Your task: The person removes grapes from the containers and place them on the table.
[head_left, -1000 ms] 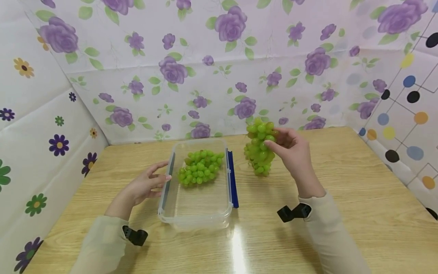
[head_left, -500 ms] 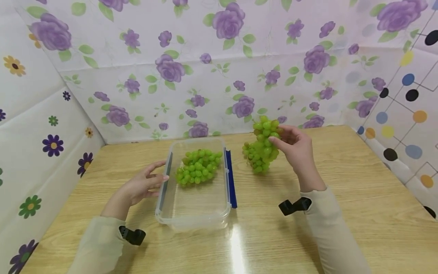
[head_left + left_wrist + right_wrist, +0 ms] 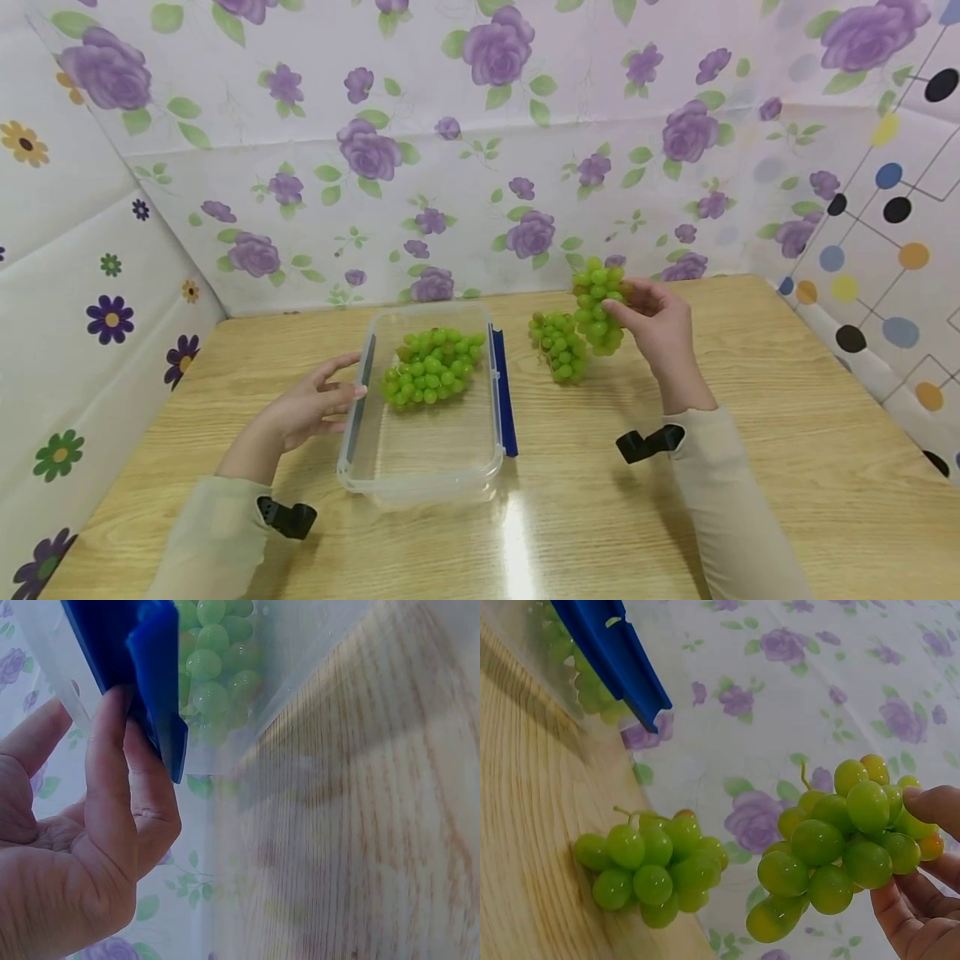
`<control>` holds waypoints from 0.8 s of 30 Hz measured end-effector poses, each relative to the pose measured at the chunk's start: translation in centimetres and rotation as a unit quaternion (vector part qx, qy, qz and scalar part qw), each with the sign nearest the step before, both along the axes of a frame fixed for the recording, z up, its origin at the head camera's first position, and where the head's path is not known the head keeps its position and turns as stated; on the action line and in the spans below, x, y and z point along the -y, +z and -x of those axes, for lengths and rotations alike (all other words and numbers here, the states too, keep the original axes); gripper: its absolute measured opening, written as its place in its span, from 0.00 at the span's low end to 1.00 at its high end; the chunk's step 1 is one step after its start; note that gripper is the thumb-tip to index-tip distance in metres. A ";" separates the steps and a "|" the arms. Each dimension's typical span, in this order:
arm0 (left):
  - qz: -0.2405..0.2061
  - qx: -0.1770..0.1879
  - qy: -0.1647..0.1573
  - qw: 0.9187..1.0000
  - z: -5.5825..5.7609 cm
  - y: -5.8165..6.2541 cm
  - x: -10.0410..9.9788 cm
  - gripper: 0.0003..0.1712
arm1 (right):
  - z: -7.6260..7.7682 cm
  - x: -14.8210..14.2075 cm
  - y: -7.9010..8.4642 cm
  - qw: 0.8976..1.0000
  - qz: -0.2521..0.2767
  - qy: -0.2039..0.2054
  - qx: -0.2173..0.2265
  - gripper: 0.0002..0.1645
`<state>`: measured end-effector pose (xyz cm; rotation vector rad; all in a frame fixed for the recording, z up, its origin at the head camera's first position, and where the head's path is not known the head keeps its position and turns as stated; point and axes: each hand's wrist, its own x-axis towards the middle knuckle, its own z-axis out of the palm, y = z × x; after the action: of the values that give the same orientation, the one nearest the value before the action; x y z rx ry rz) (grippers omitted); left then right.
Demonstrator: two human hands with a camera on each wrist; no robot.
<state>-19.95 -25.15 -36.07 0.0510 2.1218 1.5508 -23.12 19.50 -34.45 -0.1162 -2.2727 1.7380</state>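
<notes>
A clear plastic food container (image 3: pixel 420 484) stands uncovered on the table, its blue side latch (image 3: pixel 505 392) hanging off the right wall. Inside lies a bunch of green grapes (image 3: pixel 432 367) towards the back. My left hand (image 3: pixel 307 410) holds the container's left side; in the left wrist view its fingers are at the rim and the blue flap (image 3: pixel 161 667). Raised right of the container is a small bunch of grapes (image 3: pixel 832 847), pinched between thumb and fingers of my right hand (image 3: pixel 666 329). A separate bunch of grapes (image 3: pixel 559 346) rests on the table between container and right hand.
The wood-grain table (image 3: pixel 600 517) runs back to a wall covering (image 3: pixel 450 208) with purple flowers. Patterned sheets also close off the left and right sides. Each wrist carries a black camera mount (image 3: pixel 288 517).
My right hand moves slightly right with its bunch, which now hangs apart from the grapes on the table; earlier the two overlapped. The left hand stays at the container.
</notes>
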 end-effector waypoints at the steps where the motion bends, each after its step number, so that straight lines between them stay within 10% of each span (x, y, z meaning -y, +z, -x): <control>1: 0.000 0.000 -0.001 1.000 0.0 0.0 0.0 0.46 | 0.1 -0.1 -0.1 1.000 -0.001 -0.002 0.002 0.31; 24: -0.006 0.007 -0.008 1.000 0.4 -0.4 0.2 0.46 | 1.3 -2.0 -2.2 0.997 -0.047 -0.019 0.055 0.31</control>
<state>-20.31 -25.34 -36.45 0.0607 2.0971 1.5511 -24.41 21.50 -36.67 -0.2391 -2.4093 1.6398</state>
